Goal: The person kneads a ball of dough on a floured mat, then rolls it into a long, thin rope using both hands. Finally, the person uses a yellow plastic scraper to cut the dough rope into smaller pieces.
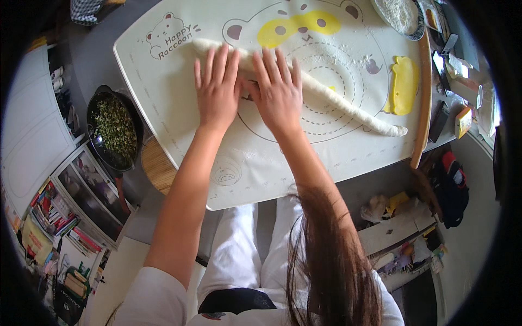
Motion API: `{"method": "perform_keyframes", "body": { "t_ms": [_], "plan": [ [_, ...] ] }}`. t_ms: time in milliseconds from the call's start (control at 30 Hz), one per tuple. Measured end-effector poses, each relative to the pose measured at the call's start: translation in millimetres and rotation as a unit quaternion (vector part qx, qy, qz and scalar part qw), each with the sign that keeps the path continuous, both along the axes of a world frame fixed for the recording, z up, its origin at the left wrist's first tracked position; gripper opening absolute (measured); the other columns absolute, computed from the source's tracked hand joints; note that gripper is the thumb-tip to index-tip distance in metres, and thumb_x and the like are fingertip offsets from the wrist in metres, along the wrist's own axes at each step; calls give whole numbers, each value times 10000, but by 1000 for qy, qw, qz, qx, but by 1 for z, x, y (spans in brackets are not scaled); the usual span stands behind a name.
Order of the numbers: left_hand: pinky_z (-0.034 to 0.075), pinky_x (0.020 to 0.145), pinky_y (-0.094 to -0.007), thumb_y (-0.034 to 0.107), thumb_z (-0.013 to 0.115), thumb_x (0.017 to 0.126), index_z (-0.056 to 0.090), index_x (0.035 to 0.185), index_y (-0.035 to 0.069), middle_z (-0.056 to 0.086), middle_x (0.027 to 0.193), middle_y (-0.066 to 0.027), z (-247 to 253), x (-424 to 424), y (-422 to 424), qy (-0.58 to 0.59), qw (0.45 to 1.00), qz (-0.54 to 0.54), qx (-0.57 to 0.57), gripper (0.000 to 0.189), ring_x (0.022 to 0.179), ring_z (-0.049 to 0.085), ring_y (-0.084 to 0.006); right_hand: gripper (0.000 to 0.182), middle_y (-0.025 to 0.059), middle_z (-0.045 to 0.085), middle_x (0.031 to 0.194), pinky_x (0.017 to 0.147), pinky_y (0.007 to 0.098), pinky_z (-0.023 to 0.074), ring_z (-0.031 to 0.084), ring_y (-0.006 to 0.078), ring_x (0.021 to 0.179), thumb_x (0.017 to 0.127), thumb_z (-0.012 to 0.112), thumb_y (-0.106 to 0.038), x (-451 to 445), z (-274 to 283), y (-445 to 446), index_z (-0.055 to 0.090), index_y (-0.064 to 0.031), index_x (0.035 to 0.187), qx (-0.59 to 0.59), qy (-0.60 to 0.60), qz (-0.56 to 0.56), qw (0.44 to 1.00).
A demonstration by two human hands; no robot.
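A long rope of white dough (pixel 346 104) lies diagonally across a pale printed kneading mat (pixel 175 98) with a raccoon face on it. Both palms face down on the rope's upper left part, side by side with thumbs close together. My left hand (pixel 219 87) is flat near the rope's left end, which shows beyond the fingertips. My right hand (pixel 279 87) rests flat on the rope just right of it, slightly blurred. Loose flour is scattered on the mat above the rope. The dough directly beneath the fingers is partly hidden.
A wooden rolling pin (pixel 423 98) lies along the mat's right edge, beside a yellow animal-shaped scraper (pixel 403 85). A bowl of flour (pixel 399 16) stands at the upper right. To the left, a dark pan of chopped greens (pixel 114 126) stands near a round wooden board (pixel 157 165).
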State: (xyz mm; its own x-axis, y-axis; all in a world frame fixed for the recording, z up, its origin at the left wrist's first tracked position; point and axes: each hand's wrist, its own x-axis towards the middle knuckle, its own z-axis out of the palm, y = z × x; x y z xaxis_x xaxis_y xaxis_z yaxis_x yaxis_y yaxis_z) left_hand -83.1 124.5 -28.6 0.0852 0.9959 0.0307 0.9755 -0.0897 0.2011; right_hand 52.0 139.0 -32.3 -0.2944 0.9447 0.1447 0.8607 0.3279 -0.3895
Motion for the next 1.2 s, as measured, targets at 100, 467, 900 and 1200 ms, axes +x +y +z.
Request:
{"method": "perform_keyframes", "body": {
  "t_ms": [100, 467, 900, 1200],
  "plan": [
    [218, 1063, -477, 158, 646, 804, 446, 1319, 125, 387, 1377, -65, 7, -19, -31, -20, 999, -14, 21, 553, 1273, 344, -270, 597, 62, 527, 1194, 1065, 447, 262, 461, 239, 1157, 729, 679, -312, 29, 18, -24, 485, -106, 1255, -40, -21, 8, 999],
    [449, 819, -280, 352, 612, 871, 555, 945, 112, 545, 835, 16, 30, 81, -28, -829, 331, 391, -223, 258, 790, 534, -112, 403, 127, 610, 899, 630, 416, 499, 617, 343, 744, 717, 701, -215, 65, 75, -46, 476, -51, 1008, -311, 137, -3, 940],
    [288, 421, -201, 376, 603, 871, 432, 620, 150, 283, 456, 78, 44, 40, -5, -870, 210, 421, -146, 378, 394, 271, -49, 278, 152, 594, 643, 586, 453, 462, 582, 363, 625, 814, 598, -330, 106, 90, -70, 555, -57, 781, -451, 83, 37, 888],
    [253, 402, -195, 351, 659, 828, 413, 606, 160, 285, 457, 77, 36, 2, -4, -844, 188, 492, -103, 382, 384, 255, -58, 251, 115, 588, 616, 561, 435, 472, 588, 328, 598, 811, 613, -328, 123, 90, -77, 561, -84, 794, -417, 24, 84, 904]
  ]
}}
